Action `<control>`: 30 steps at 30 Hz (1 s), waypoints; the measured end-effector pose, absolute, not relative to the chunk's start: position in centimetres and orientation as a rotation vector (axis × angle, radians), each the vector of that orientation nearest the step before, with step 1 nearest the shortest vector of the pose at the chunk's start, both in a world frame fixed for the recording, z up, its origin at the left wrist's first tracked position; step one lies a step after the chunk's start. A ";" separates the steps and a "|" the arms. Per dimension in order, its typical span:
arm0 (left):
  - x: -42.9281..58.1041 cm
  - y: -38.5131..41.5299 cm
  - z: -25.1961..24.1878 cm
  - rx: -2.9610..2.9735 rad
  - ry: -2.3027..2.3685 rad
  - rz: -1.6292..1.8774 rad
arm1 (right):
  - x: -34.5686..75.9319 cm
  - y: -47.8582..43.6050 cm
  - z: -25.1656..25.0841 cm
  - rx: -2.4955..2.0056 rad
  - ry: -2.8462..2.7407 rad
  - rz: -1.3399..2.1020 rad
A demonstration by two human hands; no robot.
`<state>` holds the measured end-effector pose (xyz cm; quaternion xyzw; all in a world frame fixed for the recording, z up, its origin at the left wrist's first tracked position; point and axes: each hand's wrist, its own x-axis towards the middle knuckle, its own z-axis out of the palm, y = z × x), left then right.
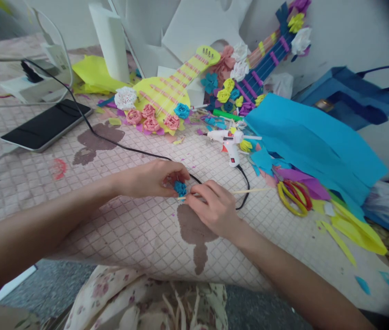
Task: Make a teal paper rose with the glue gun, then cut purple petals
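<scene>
Between the curled fingers of my left hand [156, 178] is a small blue paper flower [180, 188]. My right hand [214, 205] pinches a thin wooden stick [249, 191], whose left end lies at the lower edge of the flower. The stick's long part sticks out to the right past my knuckles. Both hands are close together over the quilted cloth. Beyond them a white hot glue gun [230, 144] lies with a small red light on, its black cord [128, 149] running behind my hands.
A yellow paper guitar [167, 94] with paper flowers and a blue one [259, 73] stand at the back. A phone [46, 126] lies left. Right are blue paper sheets [311, 137], scissors [293, 197], yellow paper [357, 227] and a blue bag [345, 98].
</scene>
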<state>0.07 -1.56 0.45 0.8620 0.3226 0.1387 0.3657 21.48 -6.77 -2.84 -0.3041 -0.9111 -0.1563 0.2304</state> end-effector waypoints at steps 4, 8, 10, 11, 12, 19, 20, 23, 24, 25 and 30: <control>0.0 -1.5 0.4 2.209 0.836 0.355 | 21.4 -6.8 -2.7 -0.830 -2.506 -0.420; 0.0 -1.5 0.4 2.209 0.830 0.350 | 21.4 -6.9 -2.7 -0.836 -2.516 -0.414; 0.0 -1.5 0.4 2.211 0.825 0.344 | 21.3 -6.8 -2.8 -0.843 -2.527 -0.414; 0.1 -1.6 0.4 2.214 0.824 0.343 | 21.3 -6.8 -2.8 -0.846 -2.535 -0.411; 0.1 -1.6 0.4 2.221 0.825 0.346 | 21.3 -6.8 -2.9 -0.848 -2.545 -0.402; 0.2 -2.0 -0.1 2.299 0.766 0.398 | 21.2 -6.9 -3.1 -0.886 -2.570 -0.274; 0.2 -2.1 -0.2 2.312 0.748 0.408 | 21.2 -6.9 -3.1 -0.893 -2.571 -0.258; 0.4 -2.3 -0.4 2.354 0.723 0.430 | 21.1 -7.0 -3.1 -0.917 -2.583 -0.228; 0.5 -2.4 -0.5 2.366 0.734 0.442 | 21.0 -7.0 -3.1 -0.924 -2.587 -0.221; 0.6 -2.6 -0.5 2.377 0.745 0.463 | 21.0 -7.0 -3.1 -0.929 -2.590 -0.214; 0.7 -5.0 -0.9 2.491 0.879 0.643 | 21.0 -7.0 -3.2 -0.942 -2.595 -0.152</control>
